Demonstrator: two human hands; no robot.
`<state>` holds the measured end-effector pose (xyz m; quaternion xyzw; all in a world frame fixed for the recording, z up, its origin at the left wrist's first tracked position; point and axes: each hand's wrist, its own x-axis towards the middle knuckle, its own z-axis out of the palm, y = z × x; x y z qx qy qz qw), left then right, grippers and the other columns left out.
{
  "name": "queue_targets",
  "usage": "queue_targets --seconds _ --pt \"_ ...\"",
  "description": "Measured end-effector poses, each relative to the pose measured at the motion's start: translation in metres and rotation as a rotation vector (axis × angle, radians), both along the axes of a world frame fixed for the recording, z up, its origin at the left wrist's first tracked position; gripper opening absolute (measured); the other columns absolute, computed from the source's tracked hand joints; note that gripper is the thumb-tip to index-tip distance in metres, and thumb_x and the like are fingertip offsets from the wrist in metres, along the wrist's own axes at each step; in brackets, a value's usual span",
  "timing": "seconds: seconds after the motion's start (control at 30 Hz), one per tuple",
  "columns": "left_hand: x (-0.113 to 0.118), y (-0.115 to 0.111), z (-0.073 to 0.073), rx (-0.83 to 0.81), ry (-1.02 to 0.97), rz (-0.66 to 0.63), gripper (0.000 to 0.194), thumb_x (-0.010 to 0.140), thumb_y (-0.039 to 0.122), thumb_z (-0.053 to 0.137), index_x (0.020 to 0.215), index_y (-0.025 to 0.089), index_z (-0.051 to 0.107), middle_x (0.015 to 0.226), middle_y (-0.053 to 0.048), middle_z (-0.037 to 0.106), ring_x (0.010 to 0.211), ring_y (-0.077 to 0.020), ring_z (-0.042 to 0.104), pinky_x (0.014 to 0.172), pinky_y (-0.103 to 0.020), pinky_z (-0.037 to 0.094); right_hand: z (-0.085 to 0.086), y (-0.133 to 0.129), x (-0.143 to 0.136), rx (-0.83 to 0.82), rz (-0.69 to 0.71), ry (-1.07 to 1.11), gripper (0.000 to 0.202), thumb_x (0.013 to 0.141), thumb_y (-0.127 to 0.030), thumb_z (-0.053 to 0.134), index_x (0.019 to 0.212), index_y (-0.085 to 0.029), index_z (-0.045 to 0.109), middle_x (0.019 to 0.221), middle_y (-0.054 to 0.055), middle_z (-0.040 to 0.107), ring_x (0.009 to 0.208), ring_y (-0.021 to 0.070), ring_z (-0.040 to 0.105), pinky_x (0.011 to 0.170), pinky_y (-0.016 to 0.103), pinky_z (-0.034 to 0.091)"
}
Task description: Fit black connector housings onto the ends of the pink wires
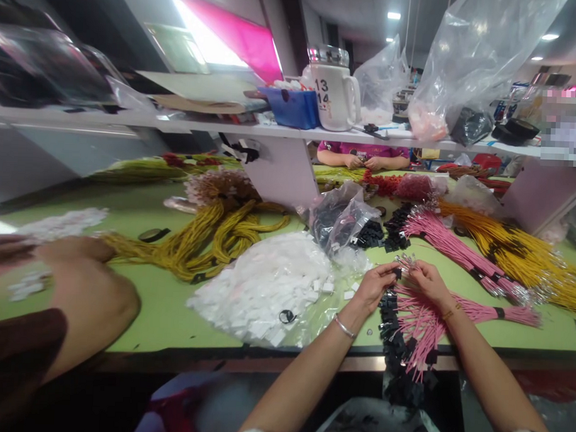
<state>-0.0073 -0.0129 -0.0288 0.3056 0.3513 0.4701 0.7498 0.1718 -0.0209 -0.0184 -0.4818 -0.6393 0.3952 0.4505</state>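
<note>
My left hand [376, 286], with a silver bangle at its wrist, pinches a small black connector [398, 274]. Close beside it on the right, my right hand [426, 281] holds the metal-tipped ends of pink wires [421, 309]. The two hands nearly touch at the fingertips. Below them the pink wires fan out over the table, and a column of black connectors [391, 333] runs down past the table edge. Another bundle of pink wires [461, 250] lies behind my right hand.
A bag of white connectors [266, 288] lies left of my hands, with yellow wires [187, 241] beyond it. A co-worker's arm [91, 297] reaches in at far left. More yellow wires [527, 256] lie right. A shelf [281, 132] holds a white mug [330, 94]. Another person's hands [364, 162] show behind.
</note>
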Motion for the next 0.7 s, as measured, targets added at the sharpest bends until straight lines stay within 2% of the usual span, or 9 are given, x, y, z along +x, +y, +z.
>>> queue_targets --seconds 0.2,0.4,0.57,0.7 --pt "0.001 0.0 -0.005 0.036 0.062 0.054 0.039 0.058 0.011 0.081 0.097 0.013 0.079 0.077 -0.005 0.073 0.062 -0.0085 0.057 0.064 -0.023 0.045 -0.001 -0.001 -0.001 0.072 -0.02 -0.112 0.016 0.079 -0.029 0.051 0.065 -0.02 0.048 0.061 -0.004 0.045 0.059 0.013 0.039 0.058 0.026 0.033" --pt "0.005 0.002 -0.009 0.021 0.104 0.108 0.035 0.063 0.011 0.079 0.098 0.014 0.08 0.078 -0.005 0.073 0.062 -0.0079 0.056 0.065 -0.022 0.045 -0.004 0.001 0.001 0.071 0.019 -0.157 0.015 0.081 -0.029 0.049 0.07 -0.02 0.051 0.063 -0.003 0.047 0.06 0.0133 0.041 0.059 0.026 0.034" --pt "0.011 0.001 -0.007 0.01 0.138 0.106 0.028 0.065 0.011 0.077 0.092 0.014 0.08 0.078 -0.005 0.074 0.057 -0.0063 0.053 0.06 -0.021 0.042 -0.007 0.0 0.002 0.101 0.06 -0.224 0.012 0.082 -0.026 0.049 0.073 -0.02 0.053 0.064 -0.003 0.048 0.059 0.013 0.041 0.058 0.026 0.034" --pt "0.012 -0.002 -0.006 0.068 0.203 0.148 0.027 0.064 0.009 0.075 0.09 0.015 0.081 0.081 -0.005 0.074 0.058 -0.0066 0.053 0.06 -0.021 0.042 -0.01 -0.002 0.0 0.129 0.047 -0.265 0.01 0.083 -0.024 0.049 0.074 -0.02 0.054 0.064 -0.003 0.048 0.058 0.0133 0.04 0.056 0.026 0.033"
